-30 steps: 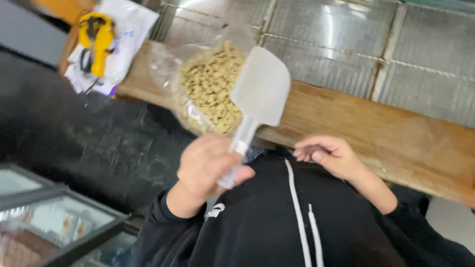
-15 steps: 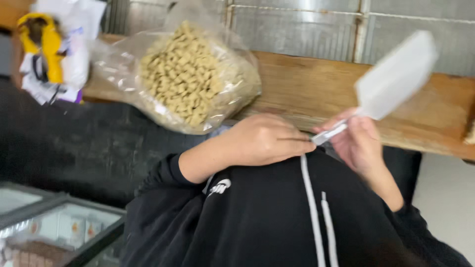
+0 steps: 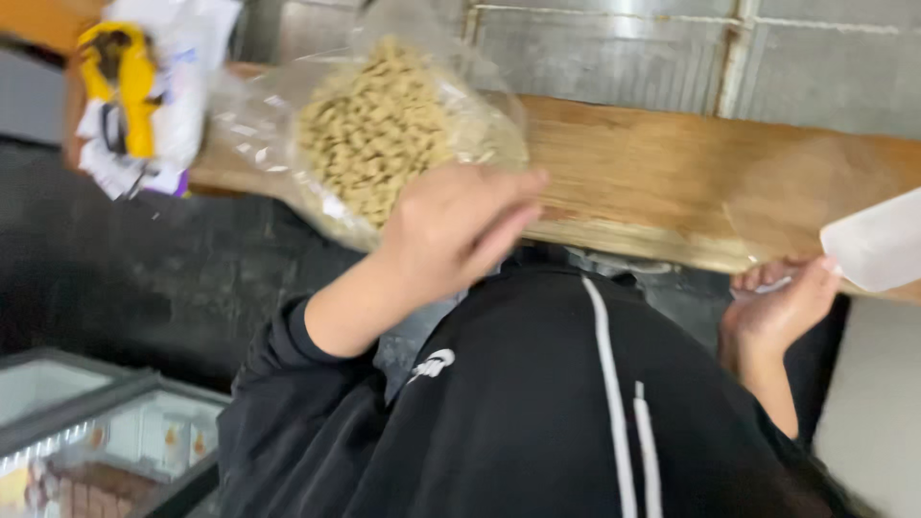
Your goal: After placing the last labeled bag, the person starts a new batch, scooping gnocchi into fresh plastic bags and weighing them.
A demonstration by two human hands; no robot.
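A clear plastic bag [image 3: 384,134] full of tan pellets lies on a wooden shelf [image 3: 672,182]. My left hand [image 3: 460,230] reaches up to the bag's lower right edge, back of the hand toward me and fingers stretched out against the plastic; it holds nothing that I can see. My right hand [image 3: 777,307] is lower, at the right, under the shelf's front edge. It is closed on the handle of a white plastic scoop [image 3: 878,245], whose blade points to the right edge of the view. Both sleeves are black.
A yellow and black tool [image 3: 120,86] lies on white papers at the shelf's left end. Behind the shelf is a metal wire grid [image 3: 672,48]. A glass-topped freezer chest [image 3: 96,432] stands at the lower left. My black hooded top fills the bottom.
The scoop has passed from my left hand to my right, which carried it out to the right. My left hand rose to the pellet bag. The view shifted right.
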